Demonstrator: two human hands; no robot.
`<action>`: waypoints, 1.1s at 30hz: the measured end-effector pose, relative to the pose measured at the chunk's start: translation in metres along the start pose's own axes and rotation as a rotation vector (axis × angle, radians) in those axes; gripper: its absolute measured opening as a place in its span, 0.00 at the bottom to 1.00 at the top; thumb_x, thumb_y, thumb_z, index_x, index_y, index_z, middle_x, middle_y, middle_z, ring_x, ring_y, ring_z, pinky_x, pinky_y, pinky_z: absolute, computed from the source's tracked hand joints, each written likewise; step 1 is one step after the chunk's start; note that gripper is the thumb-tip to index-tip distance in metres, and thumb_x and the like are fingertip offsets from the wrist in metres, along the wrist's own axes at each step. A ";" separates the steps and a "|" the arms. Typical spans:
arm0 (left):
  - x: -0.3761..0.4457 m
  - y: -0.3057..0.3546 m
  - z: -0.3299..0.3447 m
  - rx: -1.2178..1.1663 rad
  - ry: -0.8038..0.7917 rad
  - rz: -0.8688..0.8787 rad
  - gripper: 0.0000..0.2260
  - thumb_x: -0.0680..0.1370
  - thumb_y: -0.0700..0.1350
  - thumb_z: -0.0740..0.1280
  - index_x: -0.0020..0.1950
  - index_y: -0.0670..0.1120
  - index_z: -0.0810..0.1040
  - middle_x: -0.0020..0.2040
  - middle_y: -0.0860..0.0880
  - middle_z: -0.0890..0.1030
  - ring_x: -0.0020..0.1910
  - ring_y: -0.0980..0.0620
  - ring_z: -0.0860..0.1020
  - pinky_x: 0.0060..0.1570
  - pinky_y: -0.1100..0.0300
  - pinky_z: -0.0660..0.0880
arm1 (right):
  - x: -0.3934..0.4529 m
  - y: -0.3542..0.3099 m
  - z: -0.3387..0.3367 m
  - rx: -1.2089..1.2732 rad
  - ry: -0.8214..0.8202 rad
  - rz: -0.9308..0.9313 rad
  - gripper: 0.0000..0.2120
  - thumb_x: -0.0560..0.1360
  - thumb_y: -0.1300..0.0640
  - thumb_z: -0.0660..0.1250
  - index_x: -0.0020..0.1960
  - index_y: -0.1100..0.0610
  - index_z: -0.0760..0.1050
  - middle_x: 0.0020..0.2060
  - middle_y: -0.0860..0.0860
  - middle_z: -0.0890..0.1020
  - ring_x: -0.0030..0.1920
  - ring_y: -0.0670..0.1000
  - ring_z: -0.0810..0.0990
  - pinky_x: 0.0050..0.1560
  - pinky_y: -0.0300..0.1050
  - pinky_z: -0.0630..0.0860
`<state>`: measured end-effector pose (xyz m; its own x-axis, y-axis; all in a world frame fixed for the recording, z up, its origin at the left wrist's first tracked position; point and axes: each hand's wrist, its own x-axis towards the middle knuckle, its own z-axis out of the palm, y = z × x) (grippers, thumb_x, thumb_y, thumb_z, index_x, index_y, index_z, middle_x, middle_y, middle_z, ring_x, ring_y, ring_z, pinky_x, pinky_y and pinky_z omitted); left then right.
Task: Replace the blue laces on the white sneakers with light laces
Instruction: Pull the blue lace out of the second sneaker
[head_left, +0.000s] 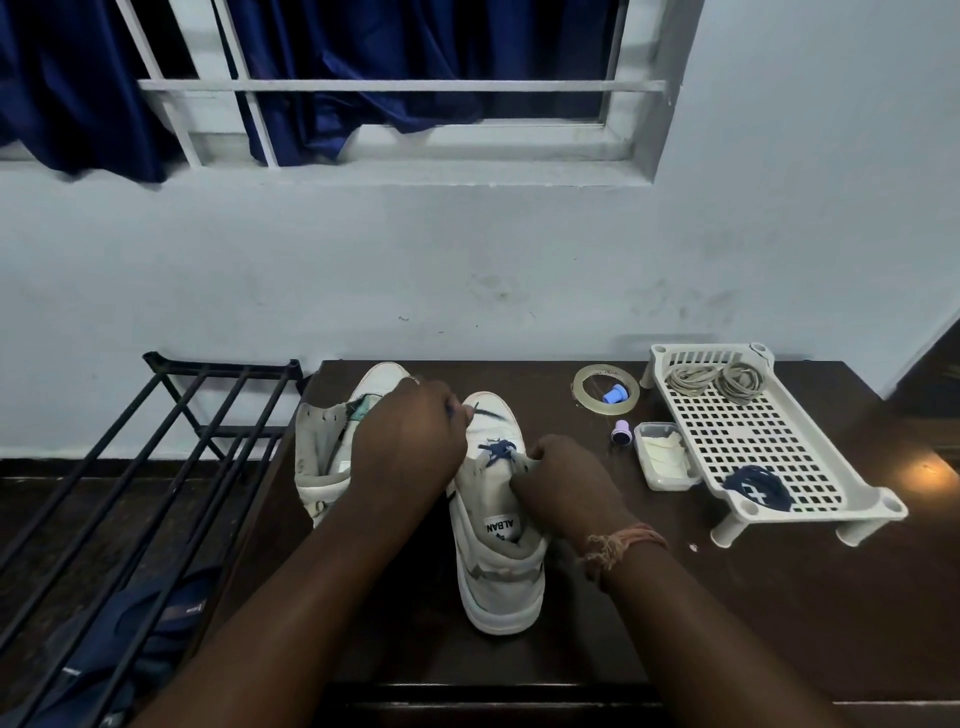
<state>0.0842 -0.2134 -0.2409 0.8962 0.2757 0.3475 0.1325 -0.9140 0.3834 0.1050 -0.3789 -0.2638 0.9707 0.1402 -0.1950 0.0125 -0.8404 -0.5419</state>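
Note:
Two white sneakers stand on the dark table (727, 623). The right sneaker (498, 566) still carries a blue lace (497, 451) crossed over its tongue. My left hand (410, 431) pinches a strand of that blue lace above the toe. My right hand (563, 480) grips the sneaker's upper edge beside the lace. The left sneaker (324, 447) has no lace in its visible eyelets and is partly hidden behind my left hand. Light laces (717, 379) lie coiled at the far end of the white perforated tray (748, 441); a bundled blue lace (756, 488) lies at its near end.
A tape roll (582, 382) with a blue cap (615, 395) inside, a small purple cap (621, 431) and a clear box (662, 457) lie between sneaker and tray. A black metal rack (156, 447) stands left of the table, with dark footwear (140, 639) beneath.

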 end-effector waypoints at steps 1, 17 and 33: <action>0.000 -0.001 -0.003 -0.027 -0.001 -0.017 0.09 0.78 0.53 0.67 0.40 0.51 0.78 0.42 0.51 0.80 0.43 0.49 0.79 0.39 0.57 0.67 | -0.002 -0.001 0.000 -0.020 0.018 -0.009 0.08 0.72 0.55 0.65 0.50 0.55 0.76 0.45 0.52 0.81 0.44 0.54 0.77 0.44 0.43 0.72; -0.031 -0.001 0.028 -0.361 -0.300 -0.384 0.09 0.74 0.50 0.72 0.41 0.45 0.83 0.40 0.50 0.83 0.45 0.49 0.81 0.41 0.58 0.73 | 0.000 -0.009 0.013 -0.100 0.244 -0.349 0.08 0.73 0.62 0.63 0.47 0.53 0.79 0.44 0.51 0.83 0.46 0.56 0.80 0.45 0.48 0.73; -0.032 -0.020 0.035 -0.753 -0.360 -0.532 0.02 0.71 0.42 0.73 0.42 0.46 0.86 0.39 0.48 0.87 0.46 0.44 0.85 0.54 0.45 0.81 | 0.002 -0.008 0.023 -0.180 0.137 -0.369 0.08 0.76 0.48 0.69 0.54 0.45 0.82 0.51 0.46 0.78 0.51 0.49 0.78 0.46 0.42 0.70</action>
<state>0.0673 -0.2147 -0.2894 0.8898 0.3745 -0.2607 0.3632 -0.2354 0.9015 0.1014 -0.3598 -0.2782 0.9160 0.3878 0.1024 0.3948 -0.8265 -0.4014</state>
